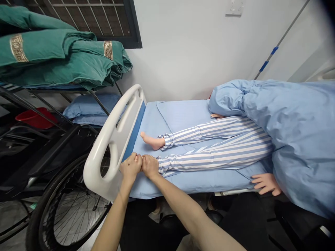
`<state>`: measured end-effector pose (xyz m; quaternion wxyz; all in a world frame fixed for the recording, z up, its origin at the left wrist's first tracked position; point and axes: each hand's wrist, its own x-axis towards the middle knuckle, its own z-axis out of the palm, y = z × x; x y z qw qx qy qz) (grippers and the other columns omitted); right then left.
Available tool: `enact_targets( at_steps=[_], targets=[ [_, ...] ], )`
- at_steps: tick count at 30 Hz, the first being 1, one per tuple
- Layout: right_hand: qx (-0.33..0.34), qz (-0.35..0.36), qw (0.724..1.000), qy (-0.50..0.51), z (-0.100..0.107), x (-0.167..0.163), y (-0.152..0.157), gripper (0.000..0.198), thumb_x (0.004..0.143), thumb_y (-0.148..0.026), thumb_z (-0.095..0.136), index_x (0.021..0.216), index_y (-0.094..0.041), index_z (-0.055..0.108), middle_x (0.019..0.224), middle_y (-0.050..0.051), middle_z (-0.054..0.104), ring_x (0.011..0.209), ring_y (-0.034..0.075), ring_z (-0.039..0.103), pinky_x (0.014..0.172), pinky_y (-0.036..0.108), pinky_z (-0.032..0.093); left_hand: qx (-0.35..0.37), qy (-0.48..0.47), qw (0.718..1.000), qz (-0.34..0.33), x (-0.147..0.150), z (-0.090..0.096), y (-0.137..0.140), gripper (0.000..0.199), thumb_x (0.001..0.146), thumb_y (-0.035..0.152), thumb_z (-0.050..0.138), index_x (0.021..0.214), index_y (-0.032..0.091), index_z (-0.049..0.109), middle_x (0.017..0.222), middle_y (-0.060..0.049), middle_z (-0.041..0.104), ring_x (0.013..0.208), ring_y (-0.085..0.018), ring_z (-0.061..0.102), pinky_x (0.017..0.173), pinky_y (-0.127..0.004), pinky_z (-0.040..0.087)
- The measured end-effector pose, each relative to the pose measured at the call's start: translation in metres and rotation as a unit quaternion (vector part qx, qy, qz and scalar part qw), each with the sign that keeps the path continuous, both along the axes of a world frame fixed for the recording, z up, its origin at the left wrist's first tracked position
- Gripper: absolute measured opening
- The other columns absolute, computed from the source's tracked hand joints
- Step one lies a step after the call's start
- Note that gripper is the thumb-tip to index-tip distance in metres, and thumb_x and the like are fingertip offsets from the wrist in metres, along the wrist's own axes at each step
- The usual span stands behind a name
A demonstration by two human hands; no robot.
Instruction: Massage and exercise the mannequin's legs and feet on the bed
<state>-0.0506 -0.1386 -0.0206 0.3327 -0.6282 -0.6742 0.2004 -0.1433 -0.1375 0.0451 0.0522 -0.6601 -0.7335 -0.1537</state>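
Seen from above, a person's left hand and right hand meet, fingers curled, at the near trouser cuff of a manikin lying on a bed with a pale blue sheet. The hands appear closed on the near foot (they cover it almost entirely), while the far foot lies bare. The manikin wears blue-and-white striped trousers; a puffy blue quilt covers the right end, one manikin hand poking out on the near side. Left of the white footboard are a wheelchair wheel, a red basin and, farther back, folded green fabric.
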Motion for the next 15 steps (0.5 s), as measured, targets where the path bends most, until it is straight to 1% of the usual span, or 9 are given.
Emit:
enact_targets(
  at_steps=[2, 4, 5, 7, 9, 11, 13, 15],
  targets=[
    [0.008, -0.001, 1.0, 0.005, -0.001, 0.0, -0.001, 0.032, 0.103, -0.031, 0.035, 0.109, -0.02, 0.064, 0.104, 0.005, 0.07, 0.095, 0.02, 0.062, 0.082, 0.031, 0.037, 0.041, -0.062, 0.997, 0.002, -0.001, -0.015, -0.006, 0.036, 0.094, 0.042, 0.043, 0.104, 0.02, 0.07, 0.09, -0.013, 0.074, 0.079, -0.026, 0.068, 0.069, -0.032, 0.045],
    [0.014, -0.002, 1.0, 0.005, -0.002, -0.001, -0.002, 0.032, 0.103, -0.031, 0.035, 0.109, -0.019, 0.064, 0.103, 0.006, 0.07, 0.094, 0.021, 0.062, 0.081, 0.031, 0.037, 0.067, -0.126, 0.99, 0.0, -0.002, -0.027, -0.01, 0.041, 0.092, 0.042, 0.046, 0.118, 0.018, 0.065, 0.098, -0.013, 0.074, 0.08, -0.025, 0.069, 0.072, -0.032, 0.046],
    [0.017, -0.001, 1.0, 0.005, -0.002, -0.001, -0.002, 0.032, 0.103, -0.031, 0.035, 0.108, -0.019, 0.065, 0.103, 0.006, 0.07, 0.094, 0.021, 0.062, 0.081, 0.031, 0.037, 0.075, -0.151, 0.986, 0.005, -0.002, -0.032, -0.011, 0.044, 0.092, 0.043, 0.047, 0.124, 0.017, 0.062, 0.1, -0.013, 0.074, 0.08, -0.024, 0.069, 0.072, -0.032, 0.046],
    [0.02, 0.001, 1.0, 0.008, -0.003, -0.001, -0.002, 0.032, 0.103, -0.031, 0.036, 0.107, -0.019, 0.065, 0.102, 0.007, 0.07, 0.094, 0.021, 0.062, 0.081, 0.031, 0.037, 0.076, -0.179, 0.981, 0.013, -0.005, -0.036, -0.009, 0.047, 0.092, 0.044, 0.047, 0.127, 0.016, 0.06, 0.099, -0.013, 0.073, 0.079, -0.023, 0.068, 0.073, -0.031, 0.046],
    [0.022, 0.003, 1.0, 0.014, -0.004, 0.0, -0.001, 0.031, 0.102, -0.031, 0.036, 0.107, -0.019, 0.064, 0.103, 0.007, 0.07, 0.095, 0.021, 0.062, 0.082, 0.031, 0.038, 0.057, -0.182, 0.982, -0.004, -0.009, -0.032, -0.006, 0.042, 0.091, 0.042, 0.048, 0.12, 0.016, 0.063, 0.098, -0.012, 0.073, 0.081, -0.023, 0.068, 0.073, -0.03, 0.046],
    [0.023, 0.004, 1.0, 0.017, -0.005, 0.0, 0.0, 0.03, 0.102, -0.031, 0.037, 0.108, -0.019, 0.064, 0.104, 0.007, 0.07, 0.096, 0.022, 0.062, 0.083, 0.031, 0.038, 0.016, -0.167, 0.985, -0.034, -0.013, -0.021, -0.001, 0.035, 0.09, 0.041, 0.048, 0.11, 0.017, 0.065, 0.095, -0.011, 0.072, 0.082, -0.022, 0.067, 0.073, -0.03, 0.045],
    [0.025, 0.005, 1.0, 0.014, -0.005, 0.0, 0.001, 0.03, 0.102, -0.031, 0.037, 0.108, -0.019, 0.064, 0.104, 0.007, 0.07, 0.096, 0.022, 0.062, 0.083, 0.031, 0.039, -0.027, -0.119, 0.991, -0.044, -0.015, -0.008, 0.002, 0.033, 0.091, 0.043, 0.047, 0.103, 0.019, 0.067, 0.088, -0.01, 0.072, 0.079, -0.023, 0.066, 0.07, -0.03, 0.043],
    [0.023, 0.006, 1.0, 0.01, -0.005, 0.0, 0.002, 0.03, 0.102, -0.031, 0.036, 0.107, -0.019, 0.064, 0.103, 0.007, 0.07, 0.095, 0.022, 0.062, 0.082, 0.031, 0.039, -0.055, -0.045, 0.997, -0.039, -0.013, 0.006, 0.003, 0.035, 0.093, 0.046, 0.044, 0.1, 0.022, 0.067, 0.081, -0.01, 0.071, 0.075, -0.025, 0.065, 0.066, -0.031, 0.04]
  ],
)
